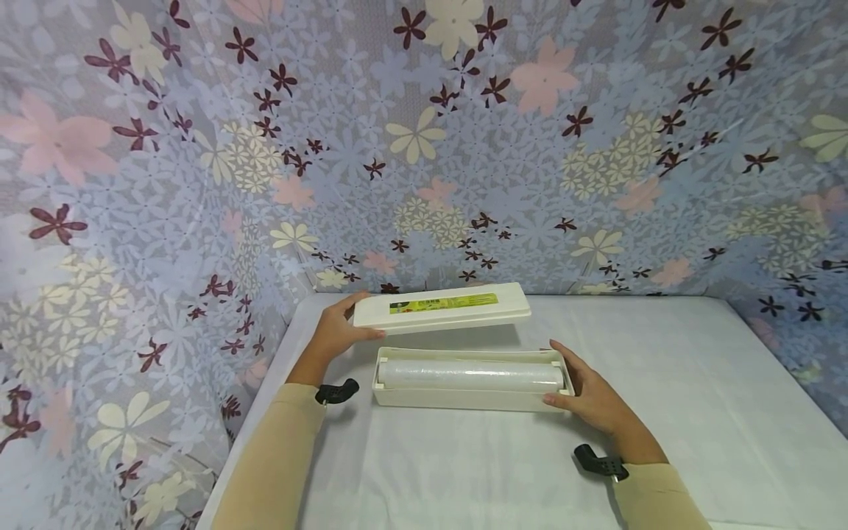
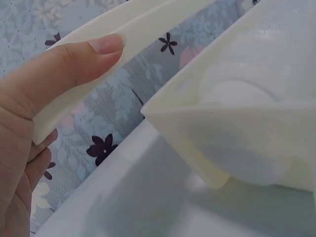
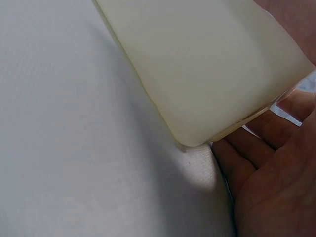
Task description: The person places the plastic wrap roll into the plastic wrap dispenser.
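My left hand (image 1: 336,328) grips the left end of a long white lid (image 1: 457,313) with a yellow-green label, its thumb along the near edge. The lid is held above and behind an open cream-coloured cling film box (image 1: 464,400). Inside the box lies a roll of cling film (image 1: 472,374), running lengthwise. My right hand (image 1: 589,390) holds the box's right end, with the thumb at the near side and the fingers around the far side. In the left wrist view, the lid (image 2: 148,19) is apart from the box's left corner (image 2: 237,128).
The box stands on a table with a white cloth (image 1: 503,471). Behind and to the left hangs a floral curtain (image 1: 358,147), close to the table's far edge. Black wrist mounts (image 1: 336,391) sit on both wrists.
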A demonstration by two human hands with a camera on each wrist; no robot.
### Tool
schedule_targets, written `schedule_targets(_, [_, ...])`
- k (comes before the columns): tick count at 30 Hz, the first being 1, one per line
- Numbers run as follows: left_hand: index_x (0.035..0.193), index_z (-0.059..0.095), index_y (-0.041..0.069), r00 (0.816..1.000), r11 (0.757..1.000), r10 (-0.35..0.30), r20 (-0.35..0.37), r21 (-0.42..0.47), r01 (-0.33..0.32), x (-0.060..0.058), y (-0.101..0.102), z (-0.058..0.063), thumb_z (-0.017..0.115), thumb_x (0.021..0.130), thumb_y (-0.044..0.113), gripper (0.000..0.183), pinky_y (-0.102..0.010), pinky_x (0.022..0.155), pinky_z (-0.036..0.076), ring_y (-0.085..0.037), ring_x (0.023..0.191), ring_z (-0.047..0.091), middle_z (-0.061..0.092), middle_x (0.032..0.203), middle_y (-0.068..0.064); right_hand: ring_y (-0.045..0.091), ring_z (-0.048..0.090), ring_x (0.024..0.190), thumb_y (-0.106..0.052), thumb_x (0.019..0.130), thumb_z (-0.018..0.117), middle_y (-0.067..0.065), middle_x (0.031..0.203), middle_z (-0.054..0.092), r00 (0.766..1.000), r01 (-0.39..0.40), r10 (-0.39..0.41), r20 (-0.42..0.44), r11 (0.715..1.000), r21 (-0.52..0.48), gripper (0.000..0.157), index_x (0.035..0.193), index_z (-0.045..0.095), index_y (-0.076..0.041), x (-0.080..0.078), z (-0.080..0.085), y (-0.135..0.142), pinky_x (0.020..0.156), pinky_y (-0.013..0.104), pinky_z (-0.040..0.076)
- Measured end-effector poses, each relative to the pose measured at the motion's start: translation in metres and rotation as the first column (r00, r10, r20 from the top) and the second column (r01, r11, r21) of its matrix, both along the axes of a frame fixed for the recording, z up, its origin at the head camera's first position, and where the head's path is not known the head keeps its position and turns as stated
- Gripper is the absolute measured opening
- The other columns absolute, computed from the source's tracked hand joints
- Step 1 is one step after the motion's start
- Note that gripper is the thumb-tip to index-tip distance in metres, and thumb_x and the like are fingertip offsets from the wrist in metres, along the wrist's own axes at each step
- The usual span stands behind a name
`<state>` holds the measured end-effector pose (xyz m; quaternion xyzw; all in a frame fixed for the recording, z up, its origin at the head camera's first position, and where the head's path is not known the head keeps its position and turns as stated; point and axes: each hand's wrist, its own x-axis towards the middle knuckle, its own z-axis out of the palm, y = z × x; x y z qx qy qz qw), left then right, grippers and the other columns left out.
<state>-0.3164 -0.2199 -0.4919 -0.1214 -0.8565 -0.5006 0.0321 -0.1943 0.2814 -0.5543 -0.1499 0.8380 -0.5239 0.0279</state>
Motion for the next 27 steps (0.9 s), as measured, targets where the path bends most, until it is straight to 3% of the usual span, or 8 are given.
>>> schedule_targets(6, [0.15, 0.06, 0.014, 1.0, 1.0, -0.012, -0.016, 0.016, 0.013, 0.002, 0.004, 0.005, 0.103, 0.064, 0.044, 0.101, -0.047, 0.117, 0.037, -0.032, 0.146, 0.043, 0.053, 0.154, -0.009, 0.047, 0.037, 0.145, -0.022, 0.09, 0.088, 0.027, 0.164, 0.031, 1.0, 0.0, 0.0, 0.004, 1.0, -0.007, 0.107, 0.17, 0.017, -0.011, -0.001, -0.001, 0.0, 0.096, 0.015, 0.042])
schedule_targets(13, [0.148, 0.062, 0.013, 0.998, 0.999, -0.046, -0.042, 0.019, 0.047, 0.002, 0.009, 0.007, 0.103, 0.065, 0.044, 0.097, -0.041, 0.117, 0.037, -0.025, 0.144, 0.046, 0.056, 0.151, -0.004, 0.049, 0.034, 0.146, -0.02, 0.09, 0.088, 0.029, 0.164, 0.029, 1.0, -0.008, 0.008, 0.003, 1.0, -0.023, 0.108, 0.17, 0.016, -0.01, -0.001, 0.0, 0.0, 0.096, 0.014, 0.041])
schedule_targets(20, [0.144, 0.065, 0.018, 0.997, 0.997, -0.069, -0.037, 0.031, 0.071, 0.006, 0.013, 0.009, 0.104, 0.065, 0.039, 0.09, -0.043, 0.116, 0.038, -0.024, 0.144, 0.046, 0.058, 0.15, -0.001, 0.049, 0.034, 0.146, -0.022, 0.09, 0.089, 0.029, 0.165, 0.029, 1.0, 0.01, -0.01, 0.004, 1.0, -0.001, 0.108, 0.17, 0.017, -0.011, 0.0, 0.001, 0.0, 0.097, 0.013, 0.038])
schedule_targets(23, [0.145, 0.065, 0.017, 0.996, 0.996, -0.078, -0.031, 0.047, 0.08, 0.008, 0.014, 0.009, 0.104, 0.066, 0.036, 0.091, -0.042, 0.116, 0.038, -0.024, 0.145, 0.044, 0.055, 0.152, -0.001, 0.048, 0.035, 0.146, -0.023, 0.089, 0.089, 0.028, 0.165, 0.029, 1.0, 0.017, -0.018, 0.009, 1.0, 0.016, 0.108, 0.17, 0.017, -0.012, 0.001, 0.001, 0.0, 0.102, 0.024, 0.043])
schedule_targets(27, [0.146, 0.064, 0.015, 0.995, 0.993, -0.092, -0.035, 0.069, 0.094, 0.01, 0.015, 0.01, 0.104, 0.067, 0.032, 0.09, -0.043, 0.115, 0.04, -0.026, 0.146, 0.044, 0.054, 0.154, -0.003, 0.048, 0.034, 0.147, -0.024, 0.089, 0.089, 0.028, 0.165, 0.027, 1.0, 0.023, -0.023, 0.01, 0.999, 0.026, 0.109, 0.17, 0.017, -0.012, 0.002, 0.003, -0.001, 0.108, 0.051, 0.042])
